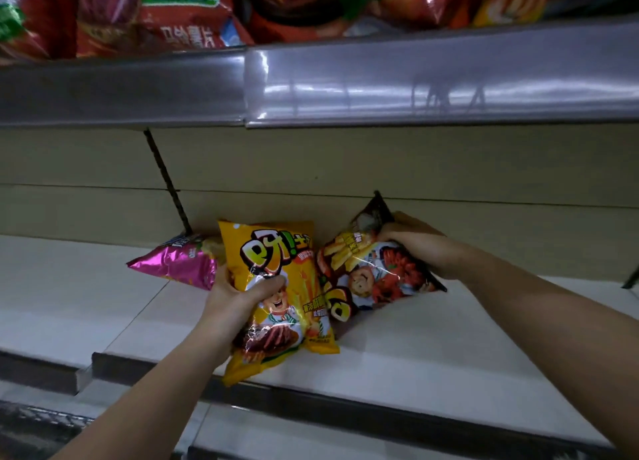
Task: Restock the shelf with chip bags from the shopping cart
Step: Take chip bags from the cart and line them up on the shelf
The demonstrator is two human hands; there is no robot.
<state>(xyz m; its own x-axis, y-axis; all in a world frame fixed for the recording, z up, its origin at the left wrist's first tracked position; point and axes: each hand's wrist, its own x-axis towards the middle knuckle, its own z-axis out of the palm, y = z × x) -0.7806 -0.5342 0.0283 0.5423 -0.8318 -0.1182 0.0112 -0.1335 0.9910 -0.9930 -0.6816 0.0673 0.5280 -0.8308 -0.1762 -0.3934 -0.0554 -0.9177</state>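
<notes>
Yellow chip bag (276,286) pinched mid-body by left hand (238,297), dark chip bag (373,273) gripped by right hand (411,248); likely light, crushable, slippery, best held loosely.

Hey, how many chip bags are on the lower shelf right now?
3. A pink bag lies at the back left, a yellow bag stands in the middle gripped by the left hand, and a dark bag is held by the right hand. Others may be hidden behind.

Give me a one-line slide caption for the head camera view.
Left hand holds yellow chip bag, right hand dark chip bag, on shelf.
</notes>
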